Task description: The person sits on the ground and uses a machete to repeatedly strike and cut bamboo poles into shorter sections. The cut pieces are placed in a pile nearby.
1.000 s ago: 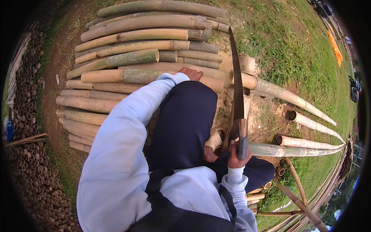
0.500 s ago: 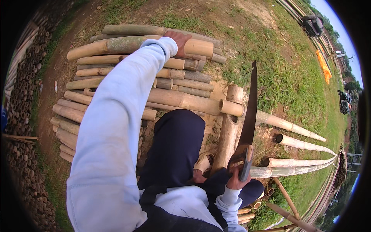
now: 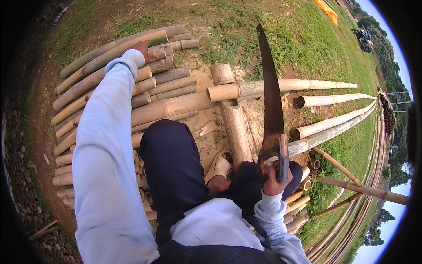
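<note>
Saw [image 3: 273,97] at the ready, a bamboo length [image 3: 105,58] being settled on the stack [image 3: 173,75], by my reading.

Right of centre, I see the right hand [image 3: 274,176] wrapped around the saw's handle; at upper left, the left hand [image 3: 143,49] lies over the bamboo length, how tightly I can't tell. I judge the next move calls for steadying that piece before letting go, blade clear of the long pole [image 3: 310,84] at upper right.

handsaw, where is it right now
In the head view, the handsaw is right of centre, in the person's right grip, in front of a long bamboo pole.
</note>
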`<state>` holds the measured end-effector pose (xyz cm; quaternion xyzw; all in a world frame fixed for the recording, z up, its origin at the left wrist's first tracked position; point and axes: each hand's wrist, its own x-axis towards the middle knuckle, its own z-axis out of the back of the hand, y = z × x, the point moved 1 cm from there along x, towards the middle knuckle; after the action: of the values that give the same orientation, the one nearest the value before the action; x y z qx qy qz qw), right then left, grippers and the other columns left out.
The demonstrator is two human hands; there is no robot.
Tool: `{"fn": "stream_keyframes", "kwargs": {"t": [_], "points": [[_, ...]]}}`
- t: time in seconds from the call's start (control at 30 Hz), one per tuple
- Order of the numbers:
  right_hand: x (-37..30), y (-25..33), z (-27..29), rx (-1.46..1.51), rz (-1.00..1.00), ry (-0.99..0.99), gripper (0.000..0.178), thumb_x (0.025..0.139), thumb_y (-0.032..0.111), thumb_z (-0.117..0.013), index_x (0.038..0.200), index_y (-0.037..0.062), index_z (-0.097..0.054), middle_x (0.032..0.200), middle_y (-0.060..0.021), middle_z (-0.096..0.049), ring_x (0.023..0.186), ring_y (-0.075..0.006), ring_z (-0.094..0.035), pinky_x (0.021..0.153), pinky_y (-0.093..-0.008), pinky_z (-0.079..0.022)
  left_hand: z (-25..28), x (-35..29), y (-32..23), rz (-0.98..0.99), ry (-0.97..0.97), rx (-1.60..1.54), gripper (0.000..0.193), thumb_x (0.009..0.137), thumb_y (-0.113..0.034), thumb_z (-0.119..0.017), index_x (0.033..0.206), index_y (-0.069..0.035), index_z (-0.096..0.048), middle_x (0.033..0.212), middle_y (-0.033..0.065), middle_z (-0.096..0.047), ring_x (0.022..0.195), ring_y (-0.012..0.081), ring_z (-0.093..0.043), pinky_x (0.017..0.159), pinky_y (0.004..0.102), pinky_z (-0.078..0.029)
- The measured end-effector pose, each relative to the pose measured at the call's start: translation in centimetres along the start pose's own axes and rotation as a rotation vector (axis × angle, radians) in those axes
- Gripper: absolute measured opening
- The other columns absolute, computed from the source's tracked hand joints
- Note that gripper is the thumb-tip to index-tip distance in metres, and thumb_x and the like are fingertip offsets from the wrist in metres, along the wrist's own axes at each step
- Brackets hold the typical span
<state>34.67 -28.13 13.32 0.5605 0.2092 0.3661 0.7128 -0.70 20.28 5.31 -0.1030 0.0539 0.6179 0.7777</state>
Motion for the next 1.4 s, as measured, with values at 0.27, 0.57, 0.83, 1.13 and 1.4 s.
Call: {"fn": "stream_keyframes", "kwargs": {"t": [0.27,0.57,0.83,1.13,1.4], "points": [[7.7,2.6,3.5,0.306,0.108,-0.33,0.008,0.092,0.002,-0.068,0.09,-0.0032,-0.062,0.069,-0.0052,-0.06,0.062,-0.0136,-0.056,0.062,-0.0284,-0.047,1.4,-2.6,-21.8,-0.413,0.095,-0.018,0.042,0.09,-0.037,-0.068,0.12,-0.006,-0.067,0.126,0.0204,-0.068,0.12,0.0383,-0.063,0.103,0.0483,-0.051],[14.3,-3.1,2.6,0.332,0.079,-0.571,0.008,0.091,-0.002,-0.07,0.088,-0.001,-0.062,0.069,-0.0049,-0.061,0.058,-0.0117,-0.057,0.057,-0.0272,-0.048,-8.0,-4.8,-37.9,-0.498,0.025,-0.052,0.073,0.077,-0.052,-0.079,0.126,-0.002,-0.06,0.129,0.0155,-0.063,0.127,0.0314,-0.055,0.111,0.0421,-0.038],[14.1,-3.1,3.0,0.331,-0.003,-0.624,0.014,0.089,0.0,-0.071,0.081,0.0011,-0.059,0.064,-0.0059,-0.058,0.057,-0.0148,-0.058,0.057,-0.0295,-0.049,-12.1,-2.1,-44.0,-0.375,0.195,0.081,0.103,0.07,-0.062,-0.083,0.143,0.002,-0.047,0.134,0.0151,-0.063,0.131,0.0291,-0.054,0.119,0.0449,-0.026],[14.3,-2.9,2.2,0.276,-0.005,-0.559,0.013,0.089,0.002,-0.074,0.084,0.0022,-0.062,0.068,-0.0023,-0.062,0.059,-0.0097,-0.059,0.058,-0.0263,-0.048,-11.6,-1.9,-42.6,-0.433,0.32,0.11,0.081,0.071,-0.056,-0.083,0.13,-0.006,-0.06,0.121,0.0153,-0.071,0.122,0.0312,-0.064,0.125,0.0501,-0.017],[14.3,-4.3,1.7,0.365,0.063,-0.505,0.011,0.089,0.001,-0.072,0.089,0.0002,-0.062,0.069,-0.0049,-0.064,0.058,-0.0114,-0.06,0.057,-0.0251,-0.048,-2.9,-8.3,-27.2,-0.477,0.298,0.041,0.076,0.074,-0.056,-0.081,0.12,0.001,-0.062,0.119,0.0221,-0.069,0.122,0.036,-0.061,0.124,0.0534,-0.016]]}}
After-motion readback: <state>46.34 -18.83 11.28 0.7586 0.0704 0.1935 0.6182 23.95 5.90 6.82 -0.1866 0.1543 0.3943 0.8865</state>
